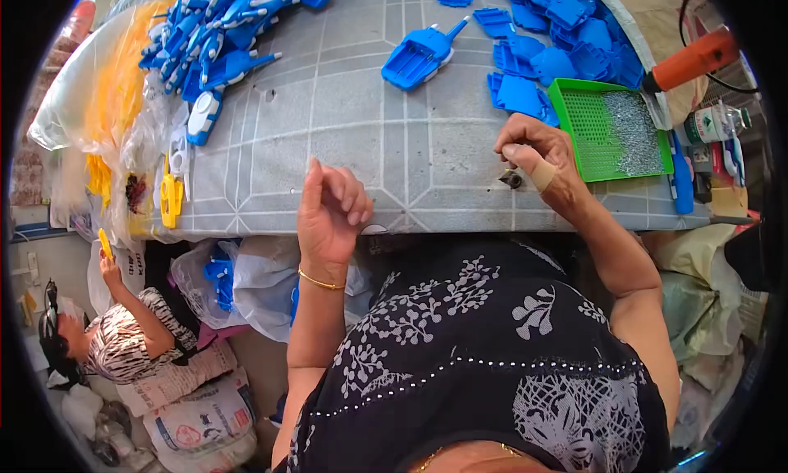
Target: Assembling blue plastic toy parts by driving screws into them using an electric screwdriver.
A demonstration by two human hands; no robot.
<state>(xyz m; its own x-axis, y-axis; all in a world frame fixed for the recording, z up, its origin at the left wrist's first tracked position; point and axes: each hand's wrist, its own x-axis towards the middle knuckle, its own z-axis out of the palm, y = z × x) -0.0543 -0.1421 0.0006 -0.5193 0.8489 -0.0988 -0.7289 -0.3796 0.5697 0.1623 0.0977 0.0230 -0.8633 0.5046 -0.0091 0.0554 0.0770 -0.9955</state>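
Looks like a small assembly workshop. Shows in the blue plastic parts [589, 61] heaped on both sides of the covered table [328, 120], in the green tray [587, 132] of small silvery pieces [636, 132] and in the orange tool [698, 58] near it. Shows also in the plastic bag [267, 288] of blue pieces [218, 278] below the table edge, the printed sacks [205, 424] and the co-worker [127, 342] holding a yellow piece [105, 245].

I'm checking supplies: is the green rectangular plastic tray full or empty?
Partly filled: in the green tray, small silvery metal pieces cover the right side; the left shows bare perforations.
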